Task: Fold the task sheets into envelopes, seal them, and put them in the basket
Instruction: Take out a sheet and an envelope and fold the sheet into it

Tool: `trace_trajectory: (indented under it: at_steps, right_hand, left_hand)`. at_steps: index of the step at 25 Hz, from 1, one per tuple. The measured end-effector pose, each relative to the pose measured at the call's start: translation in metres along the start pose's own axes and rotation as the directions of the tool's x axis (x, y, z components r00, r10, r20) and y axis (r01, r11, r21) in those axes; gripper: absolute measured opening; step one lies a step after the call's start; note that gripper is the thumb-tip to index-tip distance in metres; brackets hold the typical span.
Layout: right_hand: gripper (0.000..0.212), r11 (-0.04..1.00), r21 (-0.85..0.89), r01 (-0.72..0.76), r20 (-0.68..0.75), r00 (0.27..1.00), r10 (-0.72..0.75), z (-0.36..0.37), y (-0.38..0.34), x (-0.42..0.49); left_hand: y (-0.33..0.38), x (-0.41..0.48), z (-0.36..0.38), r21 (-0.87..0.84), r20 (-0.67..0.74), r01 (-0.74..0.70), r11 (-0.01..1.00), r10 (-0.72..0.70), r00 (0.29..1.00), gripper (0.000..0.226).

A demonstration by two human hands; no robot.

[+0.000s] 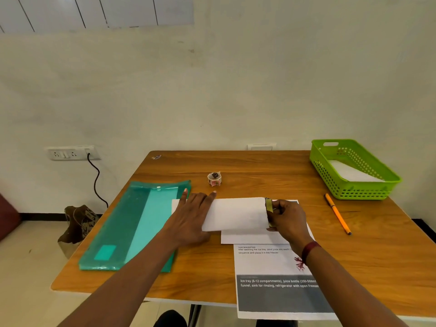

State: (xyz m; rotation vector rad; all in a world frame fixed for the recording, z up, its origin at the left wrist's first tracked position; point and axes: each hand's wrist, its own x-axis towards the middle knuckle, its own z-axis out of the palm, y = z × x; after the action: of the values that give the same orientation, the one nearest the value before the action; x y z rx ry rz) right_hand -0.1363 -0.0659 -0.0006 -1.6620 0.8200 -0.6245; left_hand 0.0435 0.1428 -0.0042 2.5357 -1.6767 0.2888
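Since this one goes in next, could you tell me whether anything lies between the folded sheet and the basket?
Only the pen lies on the table between the folded sheet and the basket; nothing else visible does.

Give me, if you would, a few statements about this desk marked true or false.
1. The left hand lies flat on the folded sheet. True.
2. The basket holds no paper. False: white paper lies in it.
3. The right hand grips a small object at the sheet's right edge. True.
4. The pen lies in the basket. False: it lies on the table, in front of the basket.
5. The roll stands on the table beyond the sheet. True.
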Motion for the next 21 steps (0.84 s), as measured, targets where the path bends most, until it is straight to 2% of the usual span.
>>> trace_trajectory:
  at_steps: [2, 3, 4, 6, 8, 10, 11, 13, 17, 19, 21]
  right_hand:
    - [0.008, 0.999, 0.034, 0.021, -0.051, 0.999, -0.019, 0.001, 0.003, 0.001]
    - [0.012, 0.998, -0.018, 0.068, -0.092, 0.993, -0.07, 0.001, 0.008, 0.002]
    - [0.015, 0.982, -0.13, 0.133, -0.126, 0.981, -0.15, -0.001, 0.013, 0.003]
    - [0.023, 0.871, -0.413, 0.264, -0.105, 0.937, -0.334, -0.007, 0.024, 0.004]
    - [0.03, 0.747, -0.546, 0.379, 0.101, 0.915, -0.39, -0.013, 0.033, 0.005]
    - [0.046, 0.608, -0.636, 0.475, 0.359, 0.88, -0.312, -0.014, 0.04, 0.006]
    - [0.054, 0.536, -0.677, 0.505, 0.434, 0.861, -0.264, -0.013, 0.044, 0.006]
    - [0.06, 0.466, -0.713, 0.525, 0.477, 0.849, -0.227, -0.012, 0.049, 0.008]
    - [0.061, 0.454, -0.711, 0.536, 0.474, 0.843, -0.253, -0.013, 0.048, 0.015]
    - [0.054, 0.529, -0.685, 0.5, 0.417, 0.866, -0.278, -0.014, 0.043, 0.016]
    - [0.04, 0.632, -0.641, 0.436, 0.291, 0.9, -0.325, -0.016, 0.036, 0.017]
  left_hand:
    - [0.001, 0.0, 0.0, -0.072, 0.015, 0.052, 0.996, -0.051, 0.999, 0.109]
    - [0.001, 0.001, 0.0, -0.109, 0.015, 0.09, 0.99, -0.089, 0.996, 0.108]
    - [-0.001, 0.002, 0.0, -0.144, 0.017, 0.133, 0.981, -0.132, 0.991, 0.108]
    - [-0.01, 0.003, -0.001, -0.202, 0.041, 0.222, 0.954, -0.219, 0.975, 0.107]
    - [-0.023, 0.004, -0.004, -0.214, 0.12, 0.293, 0.932, -0.273, 0.954, 0.11]
    - [-0.035, 0.004, -0.006, -0.188, 0.218, 0.335, 0.923, -0.294, 0.931, 0.114]
    - [-0.038, 0.004, -0.006, -0.187, 0.257, 0.349, 0.918, -0.298, 0.919, 0.116]
    - [-0.043, 0.001, -0.006, -0.214, 0.295, 0.368, 0.905, -0.3, 0.907, 0.12]
    - [-0.054, -0.01, -0.002, -0.211, 0.291, 0.373, 0.904, -0.306, 0.906, 0.122]
    - [-0.059, -0.015, -0.002, -0.204, 0.282, 0.374, 0.905, -0.312, 0.907, 0.123]
    - [-0.061, -0.018, -0.004, -0.182, 0.265, 0.368, 0.912, -0.315, 0.911, 0.122]
